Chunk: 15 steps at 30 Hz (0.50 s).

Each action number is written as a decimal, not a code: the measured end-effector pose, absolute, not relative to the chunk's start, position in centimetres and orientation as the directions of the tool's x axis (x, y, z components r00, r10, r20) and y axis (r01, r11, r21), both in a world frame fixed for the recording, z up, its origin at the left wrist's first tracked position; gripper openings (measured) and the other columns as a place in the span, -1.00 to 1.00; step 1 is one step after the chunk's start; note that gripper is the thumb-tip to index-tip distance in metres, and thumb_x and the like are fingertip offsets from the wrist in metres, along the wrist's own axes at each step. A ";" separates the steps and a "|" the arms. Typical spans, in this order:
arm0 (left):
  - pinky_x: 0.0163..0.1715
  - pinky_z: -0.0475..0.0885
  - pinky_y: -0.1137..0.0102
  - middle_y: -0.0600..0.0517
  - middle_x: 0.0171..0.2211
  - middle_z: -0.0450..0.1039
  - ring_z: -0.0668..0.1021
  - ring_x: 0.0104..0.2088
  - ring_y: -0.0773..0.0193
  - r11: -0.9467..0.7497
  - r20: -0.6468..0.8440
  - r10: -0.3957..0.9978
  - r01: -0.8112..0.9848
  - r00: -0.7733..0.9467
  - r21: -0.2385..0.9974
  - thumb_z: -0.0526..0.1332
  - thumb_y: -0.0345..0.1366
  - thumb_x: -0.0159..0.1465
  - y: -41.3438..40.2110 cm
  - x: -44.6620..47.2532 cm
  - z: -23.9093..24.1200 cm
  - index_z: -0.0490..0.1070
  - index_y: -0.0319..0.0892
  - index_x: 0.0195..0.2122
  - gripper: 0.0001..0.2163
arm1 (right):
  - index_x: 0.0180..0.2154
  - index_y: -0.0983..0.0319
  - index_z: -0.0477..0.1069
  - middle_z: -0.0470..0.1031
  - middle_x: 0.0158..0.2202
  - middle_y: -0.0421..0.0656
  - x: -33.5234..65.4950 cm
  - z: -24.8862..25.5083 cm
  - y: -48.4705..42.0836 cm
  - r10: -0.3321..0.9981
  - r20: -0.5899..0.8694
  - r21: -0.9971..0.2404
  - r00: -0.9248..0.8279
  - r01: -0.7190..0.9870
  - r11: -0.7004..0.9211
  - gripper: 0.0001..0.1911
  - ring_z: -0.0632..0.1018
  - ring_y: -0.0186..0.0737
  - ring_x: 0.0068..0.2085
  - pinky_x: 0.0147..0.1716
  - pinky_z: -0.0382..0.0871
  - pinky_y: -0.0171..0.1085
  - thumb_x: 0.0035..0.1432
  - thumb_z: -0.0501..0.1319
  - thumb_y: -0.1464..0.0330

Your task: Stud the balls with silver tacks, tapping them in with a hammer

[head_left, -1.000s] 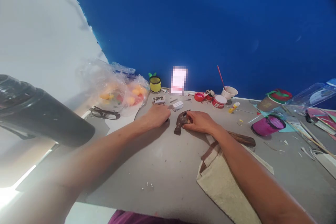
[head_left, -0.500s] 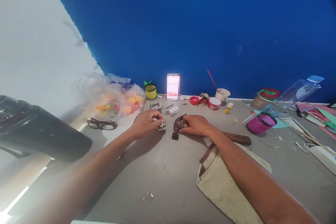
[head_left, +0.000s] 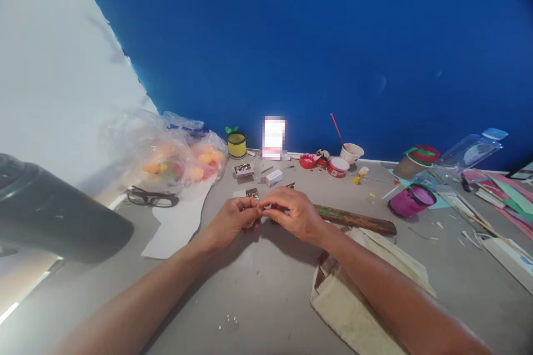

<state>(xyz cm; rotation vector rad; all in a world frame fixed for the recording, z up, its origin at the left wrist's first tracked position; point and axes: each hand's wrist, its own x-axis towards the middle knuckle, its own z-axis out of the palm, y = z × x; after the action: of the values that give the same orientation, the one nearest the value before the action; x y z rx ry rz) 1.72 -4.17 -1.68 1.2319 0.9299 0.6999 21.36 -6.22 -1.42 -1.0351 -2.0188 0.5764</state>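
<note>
My left hand point(head_left: 231, 222) and my right hand point(head_left: 293, 212) meet fingertip to fingertip at the middle of the table, both closed in a pinch. Whatever lies between the fingers is too small and hidden to name. Just beyond the left fingers is a small open box of shiny metal pieces point(head_left: 252, 194). A second such box point(head_left: 243, 171) stands farther back, near a closed white box point(head_left: 273, 178). Under and behind my right hand lies a hammer point(head_left: 360, 218); its wooden handle points right, and its head is mostly covered by the hand.
A beige cloth point(head_left: 358, 288) lies under my right forearm. A dark bottle point(head_left: 62, 208), glasses point(head_left: 153, 198) and a plastic bag point(head_left: 179, 155) are at left. Paint pots point(head_left: 338, 166), a paper cup point(head_left: 352, 153), a magenta container point(head_left: 412, 201) and a clear bottle point(head_left: 472, 150) stand at right.
My right hand has let go of the hammer by its head and moved left to meet my left hand. My left hand has come slightly nearer, away from the box of metal pieces.
</note>
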 end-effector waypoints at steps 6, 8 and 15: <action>-0.53 0.13 0.45 0.07 -0.59 0.39 0.32 -0.55 0.38 0.253 -0.228 0.858 0.006 0.460 0.967 0.37 -0.20 0.11 -4.1 1.5 -2.1 0.51 -0.21 -0.47 -0.82 | -0.15 0.11 0.63 0.66 -0.18 -0.12 21.3 -1.9 -6.1 0.818 0.439 -0.654 -0.372 0.491 0.575 -0.86 0.60 -0.17 -0.15 -0.11 0.43 -0.23 0.30 0.30 0.38; -0.52 0.14 0.45 0.06 -0.59 0.39 0.33 -0.55 0.38 0.261 -0.232 0.856 0.001 0.462 0.965 0.38 -0.20 0.11 -4.2 1.6 -2.2 0.52 -0.21 -0.47 -0.82 | -0.13 0.11 0.63 0.67 -0.17 -0.11 21.3 -2.0 -6.1 0.817 0.437 -0.646 -0.377 0.500 0.577 -0.86 0.60 -0.16 -0.15 -0.13 0.43 -0.22 0.30 0.30 0.37; -0.47 0.27 0.41 -0.01 -0.52 0.42 0.38 -0.49 0.31 0.352 -0.201 0.829 -0.207 0.522 0.913 0.34 -0.11 0.19 -4.6 1.9 -2.1 0.53 -0.24 -0.40 -0.74 | -0.34 0.17 0.60 0.60 -0.43 -0.21 21.4 -1.4 -6.1 0.943 0.285 -0.906 -0.170 0.274 0.323 -0.87 0.54 -0.27 -0.42 -0.36 0.42 -0.28 0.20 0.38 0.26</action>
<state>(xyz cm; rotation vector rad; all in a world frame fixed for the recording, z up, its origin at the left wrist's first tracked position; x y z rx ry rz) 1.86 -4.60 -2.07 0.9876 0.7531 0.7590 21.40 -6.10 -1.40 -1.1156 -1.6552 0.8995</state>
